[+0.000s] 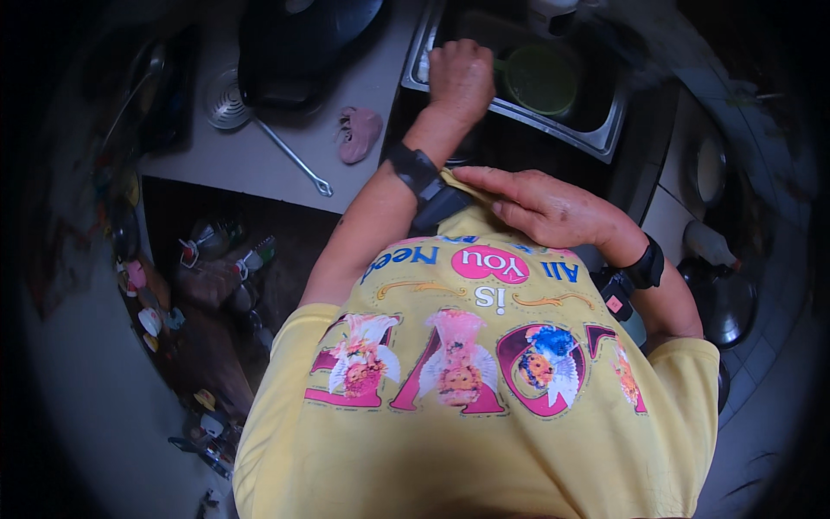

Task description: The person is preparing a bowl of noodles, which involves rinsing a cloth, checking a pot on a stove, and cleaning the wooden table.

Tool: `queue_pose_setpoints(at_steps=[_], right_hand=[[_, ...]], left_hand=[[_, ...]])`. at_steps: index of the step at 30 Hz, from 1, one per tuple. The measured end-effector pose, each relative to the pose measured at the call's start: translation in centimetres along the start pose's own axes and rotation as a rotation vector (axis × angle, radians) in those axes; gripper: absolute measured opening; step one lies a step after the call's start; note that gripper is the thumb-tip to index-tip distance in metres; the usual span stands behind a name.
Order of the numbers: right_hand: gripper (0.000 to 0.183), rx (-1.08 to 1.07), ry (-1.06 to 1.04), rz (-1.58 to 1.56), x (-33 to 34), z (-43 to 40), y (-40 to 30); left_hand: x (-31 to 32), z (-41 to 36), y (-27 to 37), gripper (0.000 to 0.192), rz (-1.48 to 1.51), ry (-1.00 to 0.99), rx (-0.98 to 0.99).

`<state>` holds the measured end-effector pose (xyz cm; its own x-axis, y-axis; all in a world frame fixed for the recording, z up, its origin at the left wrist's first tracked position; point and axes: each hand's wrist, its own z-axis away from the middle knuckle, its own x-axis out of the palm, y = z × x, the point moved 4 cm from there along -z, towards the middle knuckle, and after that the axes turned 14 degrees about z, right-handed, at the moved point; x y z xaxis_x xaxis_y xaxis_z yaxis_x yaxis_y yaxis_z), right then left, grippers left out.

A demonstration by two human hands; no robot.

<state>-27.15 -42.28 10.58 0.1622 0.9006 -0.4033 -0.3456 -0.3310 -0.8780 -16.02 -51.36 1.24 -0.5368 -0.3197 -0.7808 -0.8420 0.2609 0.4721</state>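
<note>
My left hand is closed in a fist over the near-left rim of a stainless steel sink. The handle of a round green plastic dipper runs into this fist, and the dipper's bowl sits inside the sink. Behind the fingers a white item shows only in part. In front of my body, my right hand lies against the yellow printed T-shirt, fingers straight and thumb apart from them. Each wrist wears a black strap with a small device.
On the left countertop are a perforated skimmer, a pink crumpled item and a large dark vessel. Plastic bottles stand below the counter. A whitish bottle and a dark shiny round vessel are at right.
</note>
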Motion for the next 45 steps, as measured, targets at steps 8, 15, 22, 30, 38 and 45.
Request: queue_pose_setpoints(at_steps=[8,15,22,30,38,45], right_hand=[[0.049,0.054,-0.108,-0.079,-0.3,1.4,-0.3],[0.045,0.008,-0.093,-0.081,-0.1,0.2,1.9],[0.037,0.215,-0.029,-1.126,-0.1,1.3,7.4],[0.039,0.213,0.014,-1.248,-0.2,0.7,9.8],[0.045,0.279,0.053,-1.185,-0.2,0.6,11.3],[0.041,0.392,-0.069,-0.773,0.1,3.2,12.7]], left_hand=[[0.1,0.9,-1.3,0.009,0.023,-0.022,-0.110],[-1.4,-0.4,0.4,0.008,0.121,0.080,-0.066],[-8.1,-1.6,2.4,0.012,0.607,0.283,-0.051],[-11.9,-1.5,4.1,0.012,0.823,0.382,-0.184],[-13.8,-1.5,5.0,0.013,0.856,0.487,0.025],[-15.8,-1.6,5.8,0.015,0.804,0.594,0.184]])
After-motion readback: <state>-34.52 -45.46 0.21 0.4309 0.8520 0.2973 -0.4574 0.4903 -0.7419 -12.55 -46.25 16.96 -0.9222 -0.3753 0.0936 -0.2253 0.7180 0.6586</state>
